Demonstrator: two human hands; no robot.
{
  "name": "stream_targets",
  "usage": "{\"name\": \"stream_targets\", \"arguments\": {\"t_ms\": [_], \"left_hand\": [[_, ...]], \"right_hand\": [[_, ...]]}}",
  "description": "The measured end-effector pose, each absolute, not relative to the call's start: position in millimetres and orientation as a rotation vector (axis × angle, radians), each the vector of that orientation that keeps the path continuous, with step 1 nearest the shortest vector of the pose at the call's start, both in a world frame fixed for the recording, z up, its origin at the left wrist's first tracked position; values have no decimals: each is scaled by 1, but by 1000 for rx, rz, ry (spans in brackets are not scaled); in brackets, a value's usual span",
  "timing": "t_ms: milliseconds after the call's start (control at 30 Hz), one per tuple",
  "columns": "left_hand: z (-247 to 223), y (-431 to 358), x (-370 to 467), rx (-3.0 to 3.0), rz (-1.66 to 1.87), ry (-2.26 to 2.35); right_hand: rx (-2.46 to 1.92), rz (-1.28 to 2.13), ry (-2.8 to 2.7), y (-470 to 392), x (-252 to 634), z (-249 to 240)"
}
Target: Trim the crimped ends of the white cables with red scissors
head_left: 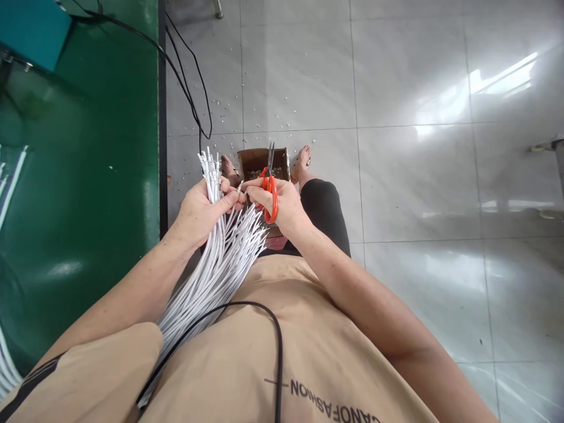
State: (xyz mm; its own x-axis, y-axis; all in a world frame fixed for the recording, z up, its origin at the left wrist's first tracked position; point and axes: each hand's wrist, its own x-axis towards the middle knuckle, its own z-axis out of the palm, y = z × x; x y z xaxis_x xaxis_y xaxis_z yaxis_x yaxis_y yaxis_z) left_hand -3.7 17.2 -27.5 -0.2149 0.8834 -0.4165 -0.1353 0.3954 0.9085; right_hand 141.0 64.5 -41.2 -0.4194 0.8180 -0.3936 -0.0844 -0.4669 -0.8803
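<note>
A thick bundle of white cables [207, 258] lies across my lap, its ends fanned out in front of me. My left hand [200, 208] is closed around part of the bundle, whose stripped tips rise above the fingers. Red-handled scissors [271, 202] hang on my right hand [284, 202], their blades pointing away from me. The thumb and fingers of that hand are pinched at a single cable end [240, 187], close to my left fingertips. Exactly how the fingers meet the wire is too small to make out.
Below my hands, a cardboard box [264, 157] between my feet holds small scraps. More white bits are scattered on the tiled floor [396, 176]. At left stands a green table [101, 176] with a teal box [35, 29] and more white cables [13, 188]. Black cords [189, 88] dangle over its edge.
</note>
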Motion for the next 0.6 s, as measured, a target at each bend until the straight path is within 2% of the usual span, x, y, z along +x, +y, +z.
{"name": "stream_targets", "arguments": {"t_ms": [333, 600], "left_hand": [[-26, 18, -3, 713, 1086, 1525], [-28, 17, -5, 756, 1089, 1516]], "right_hand": [[-1059, 1974, -1097, 70, 139, -36], [-1174, 1867, -1169, 69, 141, -41]]}}
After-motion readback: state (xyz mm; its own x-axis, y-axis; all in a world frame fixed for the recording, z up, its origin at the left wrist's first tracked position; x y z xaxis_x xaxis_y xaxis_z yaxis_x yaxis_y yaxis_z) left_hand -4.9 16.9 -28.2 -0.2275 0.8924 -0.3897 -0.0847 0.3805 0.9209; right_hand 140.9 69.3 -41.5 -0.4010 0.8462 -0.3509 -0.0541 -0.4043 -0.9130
